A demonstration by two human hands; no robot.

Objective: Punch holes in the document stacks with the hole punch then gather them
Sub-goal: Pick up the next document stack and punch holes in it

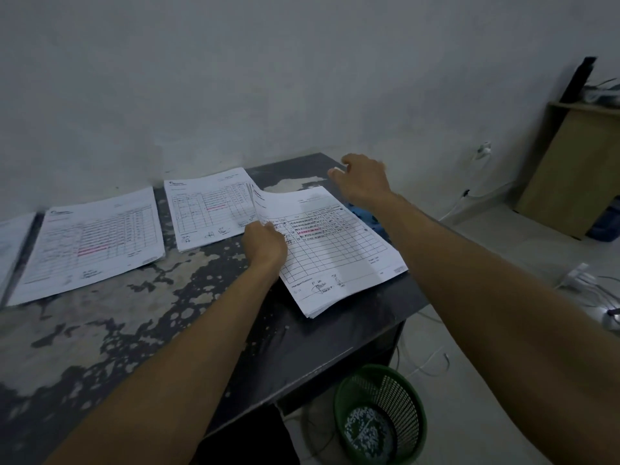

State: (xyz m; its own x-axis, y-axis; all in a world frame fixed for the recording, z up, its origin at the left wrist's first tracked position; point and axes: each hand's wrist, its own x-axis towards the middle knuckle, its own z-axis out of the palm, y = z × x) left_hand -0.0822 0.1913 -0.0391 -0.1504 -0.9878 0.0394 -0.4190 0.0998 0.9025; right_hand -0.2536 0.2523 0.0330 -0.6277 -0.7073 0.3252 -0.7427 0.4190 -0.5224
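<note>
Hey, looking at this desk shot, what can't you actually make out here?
Head view only:
- Hole punch: not identifiable; the right hand and forearm cover a blue object behind the nearest document stack.
- Printed text on the stacks: too small and dim.
- Leftmost stack: cut off by the frame edge.
- Left hand: its fingertips hide under a lifted sheet edge, so the grip is unclear.

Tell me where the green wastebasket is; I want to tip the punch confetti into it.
In the head view, the green wastebasket stands on the floor at lower right, beside the dark table's near right corner and below the right forearm.
</note>
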